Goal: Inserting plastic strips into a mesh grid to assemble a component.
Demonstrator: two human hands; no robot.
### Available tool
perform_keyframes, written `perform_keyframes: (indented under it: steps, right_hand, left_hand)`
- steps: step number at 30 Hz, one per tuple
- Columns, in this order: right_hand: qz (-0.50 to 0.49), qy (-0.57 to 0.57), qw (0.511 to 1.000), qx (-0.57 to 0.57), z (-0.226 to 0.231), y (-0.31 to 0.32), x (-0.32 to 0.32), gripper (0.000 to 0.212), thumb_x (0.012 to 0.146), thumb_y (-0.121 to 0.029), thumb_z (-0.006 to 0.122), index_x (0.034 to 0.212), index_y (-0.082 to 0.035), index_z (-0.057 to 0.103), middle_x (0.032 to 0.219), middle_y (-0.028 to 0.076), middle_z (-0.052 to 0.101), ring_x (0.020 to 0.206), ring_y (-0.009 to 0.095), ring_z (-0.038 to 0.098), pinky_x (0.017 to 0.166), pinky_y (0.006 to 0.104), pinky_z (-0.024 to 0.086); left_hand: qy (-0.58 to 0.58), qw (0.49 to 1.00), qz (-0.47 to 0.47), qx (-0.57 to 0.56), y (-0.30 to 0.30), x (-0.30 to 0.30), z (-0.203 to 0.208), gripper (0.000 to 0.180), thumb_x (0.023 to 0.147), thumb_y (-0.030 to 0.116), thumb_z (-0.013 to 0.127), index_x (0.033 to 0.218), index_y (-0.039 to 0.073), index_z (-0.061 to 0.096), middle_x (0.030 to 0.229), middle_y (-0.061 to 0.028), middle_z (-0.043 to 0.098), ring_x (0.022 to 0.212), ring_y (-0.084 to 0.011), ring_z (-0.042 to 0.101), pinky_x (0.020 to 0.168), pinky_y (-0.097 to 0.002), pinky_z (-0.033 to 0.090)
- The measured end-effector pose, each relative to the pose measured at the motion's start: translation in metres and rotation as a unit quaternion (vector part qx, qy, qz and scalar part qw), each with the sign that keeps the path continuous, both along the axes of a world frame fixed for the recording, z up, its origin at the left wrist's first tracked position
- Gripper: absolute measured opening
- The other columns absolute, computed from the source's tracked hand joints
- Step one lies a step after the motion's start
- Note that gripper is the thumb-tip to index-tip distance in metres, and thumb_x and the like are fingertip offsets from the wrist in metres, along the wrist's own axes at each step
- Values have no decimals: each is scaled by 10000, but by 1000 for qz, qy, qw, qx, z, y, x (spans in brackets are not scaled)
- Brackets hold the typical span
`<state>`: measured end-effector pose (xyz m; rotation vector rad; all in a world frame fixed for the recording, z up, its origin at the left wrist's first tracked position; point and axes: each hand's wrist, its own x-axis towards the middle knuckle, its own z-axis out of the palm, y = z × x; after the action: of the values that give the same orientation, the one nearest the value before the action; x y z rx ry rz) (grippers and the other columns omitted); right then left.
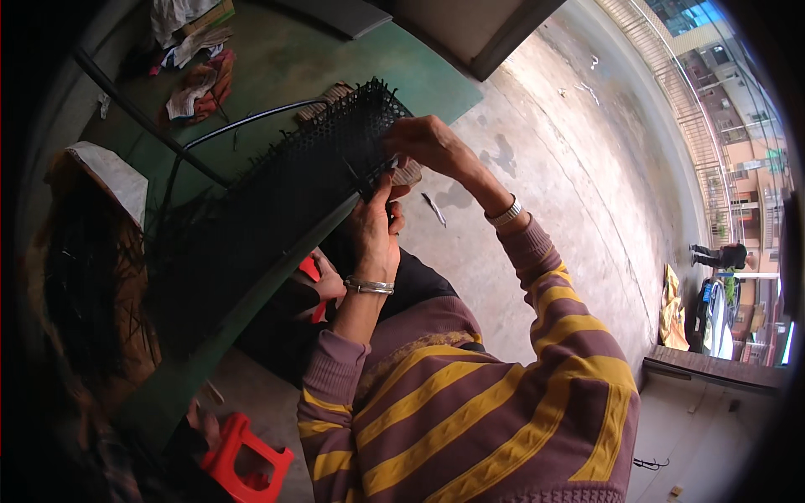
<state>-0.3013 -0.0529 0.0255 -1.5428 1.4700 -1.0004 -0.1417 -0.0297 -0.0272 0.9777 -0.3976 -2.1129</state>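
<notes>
A black open-weave panel [356,126] with loose strand ends along its far edge lies before me, over a green-edged surface. My left hand [377,218] is closed at the panel's near right edge, thumb and fingers pinching its dark border. Just beyond it, at the panel's right corner, my right hand [428,147] is raised with its fingers bent and pressed together. What lies between the right fingertips is too dark to make out. The panel's lower left part sinks into shadow.
A curved black tube [251,117] rises behind the panel. Crumpled cloths [201,88] lie at the far left, with dark strands in a pale-rimmed wrapping [105,180] nearer. A red plastic stool [243,461] stands lower left. Another person [721,256] is far right.
</notes>
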Motion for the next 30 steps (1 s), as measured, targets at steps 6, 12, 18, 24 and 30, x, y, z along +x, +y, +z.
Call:
perform_keyframes:
  steps: [6, 12, 18, 24, 30]
  right_hand:
    - [-193, 72, 974, -91, 8, -2, -12, 97, 923, -77, 576, 919, 17, 601, 783, 66, 668, 670, 115, 649, 572, 273, 492]
    - [-254, 168, 914, -270, -6, -39, -29, 65, 943, -83, 549, 950, -24, 574, 794, 81, 678, 628, 135, 659, 565, 262, 487]
    - [-237, 211, 900, -298, -19, -54, -37, 77, 939, -99, 569, 938, -26, 595, 790, 67, 681, 598, 129, 646, 549, 265, 477]
    - [-229, 186, 916, -272, -25, -50, -36, 82, 918, -100, 584, 946, -39, 630, 776, 79, 678, 583, 149, 639, 535, 270, 474]
    - [-195, 415, 853, -250, -34, -50, -29, 116, 863, -187, 659, 960, -125, 676, 824, 93, 614, 701, 208, 617, 619, 322, 487]
  left_hand:
    - [-27, 998, -34, 40, -1, 6, -7, 269, 912, 361, 651, 1075, 148, 637, 907, -17, 686, 741, -59, 543, 549, -209, 376]
    - [-14, 998, -23, 57, 0, 3, -7, 217, 952, 299, 602, 1080, 125, 627, 858, -5, 633, 646, -60, 490, 520, -210, 341]
    - [18, 998, -27, 45, -2, 2, -5, 204, 955, 255, 606, 1057, 80, 624, 729, 27, 486, 524, -39, 345, 448, -182, 237]
    - [29, 998, -42, 33, -1, 3, -6, 259, 966, 280, 593, 1101, 62, 624, 728, 35, 437, 521, -30, 306, 456, -176, 233]
    - [23, 998, -42, 40, 1, 1, -1, 251, 960, 286, 604, 1072, 63, 633, 703, 44, 435, 511, -31, 297, 461, -178, 226]
